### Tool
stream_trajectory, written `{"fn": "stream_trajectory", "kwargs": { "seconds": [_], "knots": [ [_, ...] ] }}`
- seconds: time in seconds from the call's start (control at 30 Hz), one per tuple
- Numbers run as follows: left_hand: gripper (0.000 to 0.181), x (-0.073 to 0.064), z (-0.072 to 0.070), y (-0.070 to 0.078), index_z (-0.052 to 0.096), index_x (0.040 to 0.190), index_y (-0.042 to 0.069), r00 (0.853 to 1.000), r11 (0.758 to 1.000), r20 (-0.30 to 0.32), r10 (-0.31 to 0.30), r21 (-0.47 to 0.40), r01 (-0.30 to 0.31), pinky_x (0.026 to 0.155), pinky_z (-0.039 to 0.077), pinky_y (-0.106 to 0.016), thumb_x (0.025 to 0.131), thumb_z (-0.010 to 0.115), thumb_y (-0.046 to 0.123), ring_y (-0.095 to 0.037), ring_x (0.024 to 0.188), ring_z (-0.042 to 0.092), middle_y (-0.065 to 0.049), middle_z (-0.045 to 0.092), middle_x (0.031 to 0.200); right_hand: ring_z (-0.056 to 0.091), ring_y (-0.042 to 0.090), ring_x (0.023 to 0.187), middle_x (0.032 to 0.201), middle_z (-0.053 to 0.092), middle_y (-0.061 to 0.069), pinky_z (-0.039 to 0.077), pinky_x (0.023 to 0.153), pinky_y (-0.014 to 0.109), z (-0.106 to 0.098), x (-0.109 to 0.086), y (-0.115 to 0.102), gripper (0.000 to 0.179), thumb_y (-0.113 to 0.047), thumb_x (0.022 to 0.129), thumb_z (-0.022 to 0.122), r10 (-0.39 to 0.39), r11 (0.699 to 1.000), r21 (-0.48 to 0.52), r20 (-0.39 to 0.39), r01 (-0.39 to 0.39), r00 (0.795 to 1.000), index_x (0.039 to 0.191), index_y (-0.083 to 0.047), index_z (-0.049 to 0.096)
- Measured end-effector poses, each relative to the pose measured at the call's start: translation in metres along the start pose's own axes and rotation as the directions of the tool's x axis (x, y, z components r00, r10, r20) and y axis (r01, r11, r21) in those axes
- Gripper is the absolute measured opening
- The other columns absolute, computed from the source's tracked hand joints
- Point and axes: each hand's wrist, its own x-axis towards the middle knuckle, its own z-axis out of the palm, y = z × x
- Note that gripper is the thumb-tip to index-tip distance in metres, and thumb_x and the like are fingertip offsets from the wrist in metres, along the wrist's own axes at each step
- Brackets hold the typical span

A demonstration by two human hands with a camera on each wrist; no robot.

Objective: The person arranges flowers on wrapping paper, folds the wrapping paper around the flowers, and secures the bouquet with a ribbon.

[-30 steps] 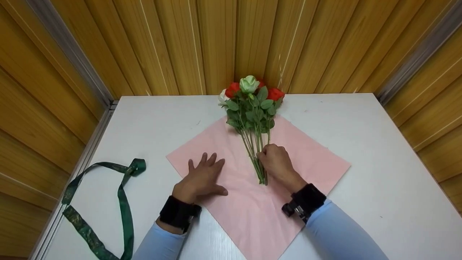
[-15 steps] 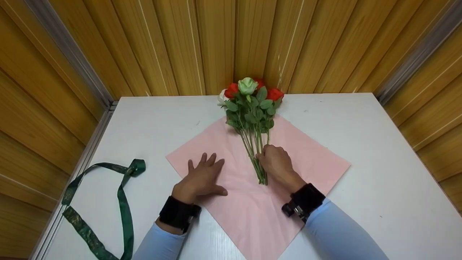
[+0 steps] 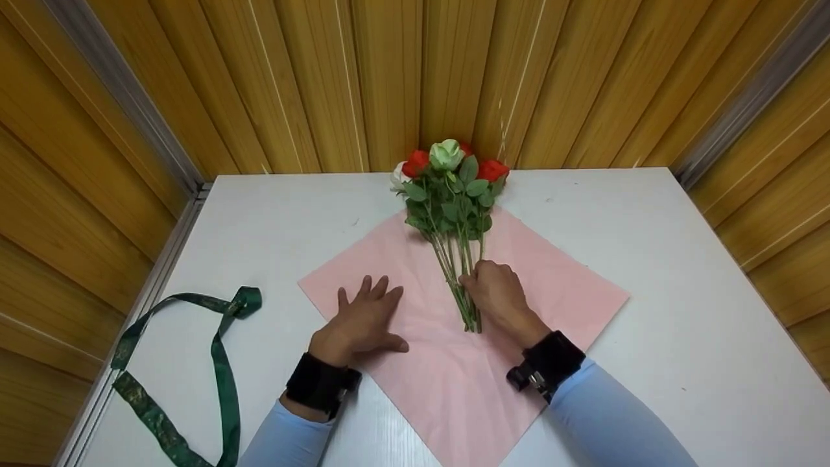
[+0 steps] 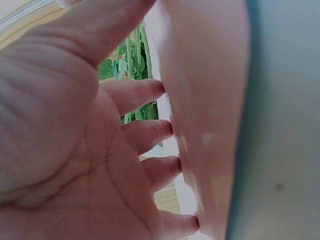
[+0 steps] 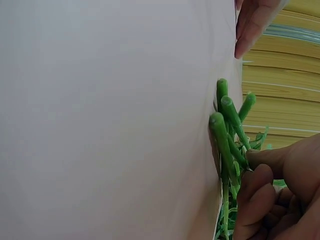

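A bouquet of roses, with red, white and pale green blooms, lies over the upper part of a pink sheet of wrapping paper. My right hand grips its stems from the right side; in the right wrist view the thumb and fingers pinch near the cut stem ends. To the left, my left hand is spread, and in the left wrist view its fingertips touch the paper. Blooms reach past the paper's far corner, and the stem ends point toward me.
A dark green ribbon lies loosely looped on the left of the white table. Wood-patterned panels rise behind the table and at both sides. Metal rails run along the corners.
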Motion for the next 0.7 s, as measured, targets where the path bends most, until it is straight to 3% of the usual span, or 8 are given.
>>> {"fn": "stream_trajectory", "kwargs": {
  "seconds": [0.23, 0.4, 0.57, 0.7],
  "knots": [
    [0.102, 0.000, 0.001, 0.000, 0.038, 0.165, 0.015, 1.000, 1.000, -0.014, 0.009, 0.003, -0.009, 0.118, 0.006, -0.082, 0.084, 0.088, 0.051, -0.046, 0.162, 0.011, -0.019, 0.024, 0.174, 0.051, 0.018, 0.057, 0.061, 0.053, -0.001, 0.040, 0.056, 0.032, -0.006, -0.005, 0.003, 0.034, -0.026, 0.101, 0.069, -0.017, 1.000, 0.026, -0.017, 0.018, 1.000, 0.072, -0.010, 0.062],
    [0.101, -0.002, 0.000, 0.003, 0.038, 0.165, 0.016, 1.000, 1.000, -0.020, 0.014, 0.021, -0.013, 0.119, 0.006, -0.081, 0.084, 0.087, 0.051, -0.045, 0.162, 0.011, -0.018, 0.024, 0.174, 0.051, 0.017, 0.060, 0.066, 0.055, 0.000, 0.041, 0.058, 0.031, -0.012, -0.013, 0.010, 0.029, -0.027, 0.101, 0.071, -0.033, 0.998, 0.054, 0.023, 0.031, 0.999, 0.079, -0.010, 0.062],
    [0.094, -0.007, -0.003, 0.009, 0.041, 0.163, 0.014, 0.997, 0.995, -0.025, 0.075, 0.063, -0.074, 0.120, 0.010, -0.079, 0.087, 0.085, 0.047, -0.041, 0.163, 0.013, -0.017, 0.029, 0.173, 0.056, 0.019, 0.069, 0.076, 0.064, 0.002, 0.045, 0.066, 0.033, -0.022, -0.025, 0.025, 0.019, -0.022, 0.101, 0.070, -0.063, 0.997, 0.038, 0.080, 0.060, 0.995, 0.087, -0.009, 0.066],
    [0.070, -0.013, -0.003, 0.017, 0.060, 0.146, 0.012, 0.989, 0.982, -0.008, 0.148, 0.119, -0.146, 0.121, 0.023, -0.074, 0.086, 0.087, 0.038, -0.038, 0.161, 0.026, -0.013, 0.047, 0.163, 0.061, 0.018, 0.080, 0.086, 0.068, 0.002, 0.049, 0.075, 0.037, -0.033, -0.041, 0.043, 0.008, -0.016, 0.099, 0.067, -0.108, 0.994, 0.004, 0.141, 0.109, 0.984, 0.094, -0.011, 0.070]
  ]
}}
